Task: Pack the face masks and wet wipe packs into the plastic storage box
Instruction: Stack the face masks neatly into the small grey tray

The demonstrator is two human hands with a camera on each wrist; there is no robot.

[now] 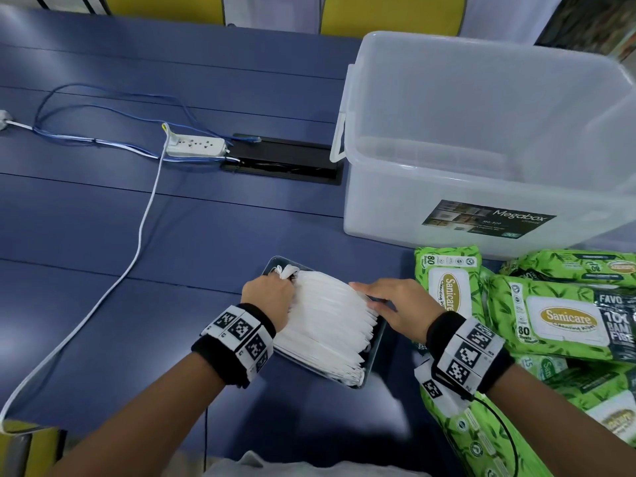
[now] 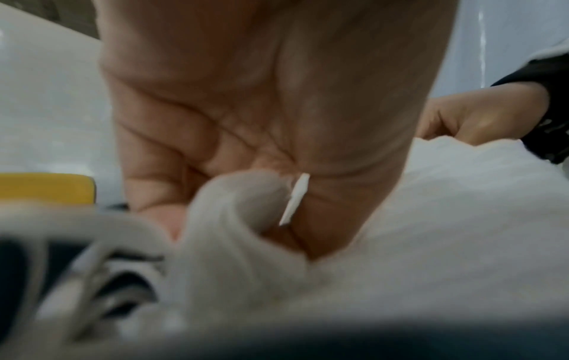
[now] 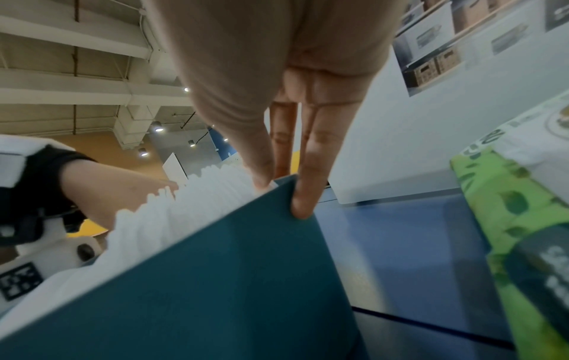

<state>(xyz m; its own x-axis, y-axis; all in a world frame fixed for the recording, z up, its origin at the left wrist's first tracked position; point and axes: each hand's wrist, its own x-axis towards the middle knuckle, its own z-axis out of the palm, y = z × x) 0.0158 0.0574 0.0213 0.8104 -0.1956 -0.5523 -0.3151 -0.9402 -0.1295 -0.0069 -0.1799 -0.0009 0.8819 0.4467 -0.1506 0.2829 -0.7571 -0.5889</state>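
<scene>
A stack of white face masks lies in a shallow dark teal tray near the table's front edge. My left hand grips the stack's left end, its fingers curled down by the ear loops. My right hand is at the right side. Its thumb lies against the masks inside the tray wall, and one finger presses outside, pinching the wall. The clear plastic storage box stands open behind, with nothing inside. Green wet wipe packs lie to the right.
On the blue table a white power strip with blue wires sits beside a black cable hatch. A white cable runs to the front left. Yellow chairs stand along the far edge.
</scene>
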